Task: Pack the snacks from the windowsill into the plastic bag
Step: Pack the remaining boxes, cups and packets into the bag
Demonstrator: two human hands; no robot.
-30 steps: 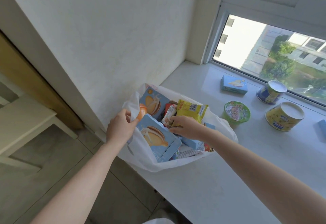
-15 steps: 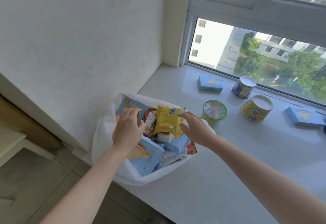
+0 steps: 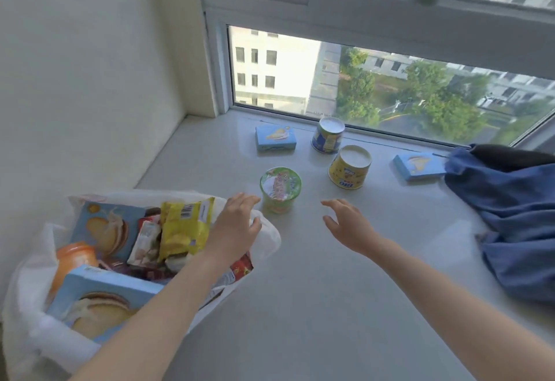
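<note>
Pale, glossy windowsill [image 3: 300,290] is seen below a white-framed window [image 3: 390,86], through which buildings and trees are visible. At the sill's left end, against the wall, a white plastic bag [image 3: 30,335] is stood open and is filled with snacks. Among them a yellow packet [image 3: 184,227], two large blue boxes [image 3: 102,227] printed with sandwich cakes, an orange jar [image 3: 75,260] and several small wrappers are made out.

The left hand [image 3: 237,227] is held over the bag's right rim with fingers straight and loosely together, and nothing is gripped by it; whether the bag is touched cannot be told. The right hand [image 3: 345,224] is held above the bare sill with fingers spread and slightly bent, and nothing is held in it either.

A green cup [image 3: 280,190] is stood upright between the two hands, just beyond the left fingertips. Farther back a yellow tub [image 3: 350,167] and a blue-and-yellow can [image 3: 328,136] are stood close together. A small blue box [image 3: 275,138] is laid near the glass, and a second small box [image 3: 419,166] is laid just beside a crumpled blue cloth [image 3: 516,215] at the right.
</note>
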